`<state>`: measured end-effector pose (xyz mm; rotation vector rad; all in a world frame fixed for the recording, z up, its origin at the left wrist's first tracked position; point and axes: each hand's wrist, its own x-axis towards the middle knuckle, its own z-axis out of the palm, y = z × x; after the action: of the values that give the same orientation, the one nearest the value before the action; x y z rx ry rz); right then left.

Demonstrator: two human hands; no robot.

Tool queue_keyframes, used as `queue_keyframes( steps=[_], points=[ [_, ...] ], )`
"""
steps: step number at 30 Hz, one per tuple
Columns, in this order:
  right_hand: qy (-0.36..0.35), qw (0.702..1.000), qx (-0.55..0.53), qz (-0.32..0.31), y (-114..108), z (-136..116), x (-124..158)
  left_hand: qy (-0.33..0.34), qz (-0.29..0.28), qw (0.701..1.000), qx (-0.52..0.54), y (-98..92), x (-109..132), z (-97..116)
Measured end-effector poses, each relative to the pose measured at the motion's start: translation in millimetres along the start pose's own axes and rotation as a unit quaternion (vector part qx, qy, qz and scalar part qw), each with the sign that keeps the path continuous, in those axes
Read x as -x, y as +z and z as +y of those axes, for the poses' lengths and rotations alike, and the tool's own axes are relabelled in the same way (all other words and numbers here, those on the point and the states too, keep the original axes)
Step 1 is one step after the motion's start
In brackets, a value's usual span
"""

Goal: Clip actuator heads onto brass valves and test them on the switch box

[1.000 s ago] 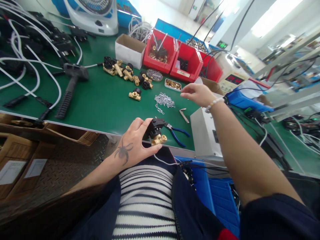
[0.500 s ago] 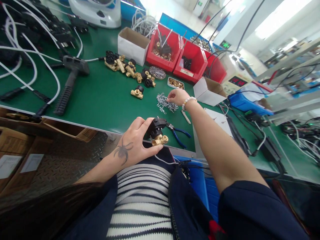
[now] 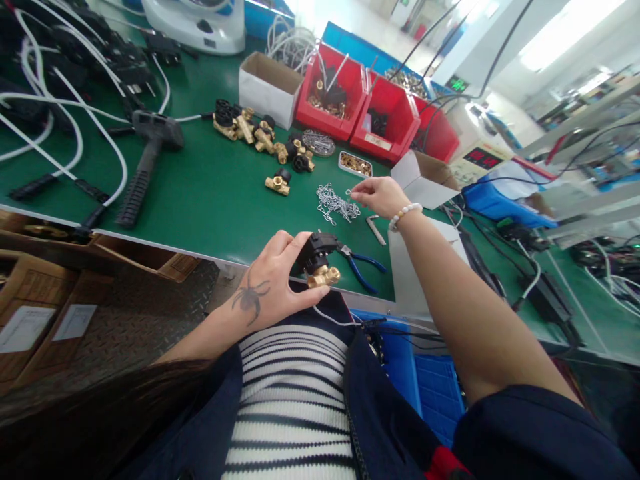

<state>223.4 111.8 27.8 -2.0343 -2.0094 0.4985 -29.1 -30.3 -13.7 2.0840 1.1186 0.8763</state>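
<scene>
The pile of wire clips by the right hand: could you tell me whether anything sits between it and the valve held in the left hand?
Nothing visible does. The right hand pinches a clip at the edge of the pile of wire clips. Bare green mat runs from there to the valve in the left hand. The blue-handled pliers lie just to the side.
</scene>
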Motion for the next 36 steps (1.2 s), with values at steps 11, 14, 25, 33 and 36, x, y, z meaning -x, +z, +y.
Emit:
queue_keyframes(
  steps=[11,14,25,33,36],
  points=[
    [-0.058,0.951,-0.302,-0.001,-11.6,-31.8,65.3,0.013,0.045,0.999,0.01,0.1,11.6,8.3],
    [-0.108,0.906,-0.408,-0.032,-14.6,-48.2,117.6,0.034,0.07,0.997,0.017,-4.5,18.4,21.0],
    [-0.099,0.911,-0.393,0.081,-11.6,-76.5,211.7,0.072,0.082,0.993,0.053,-12.7,35.2,51.4],
    [-0.122,0.943,-0.283,0.129,-9.2,-85.0,221.4,0.089,0.077,0.992,0.041,-12.4,35.9,55.3],
    [-0.132,0.949,-0.261,0.121,-12.6,-85.0,221.8,0.087,0.074,0.993,0.037,-13.1,34.8,56.7]
  ],
)
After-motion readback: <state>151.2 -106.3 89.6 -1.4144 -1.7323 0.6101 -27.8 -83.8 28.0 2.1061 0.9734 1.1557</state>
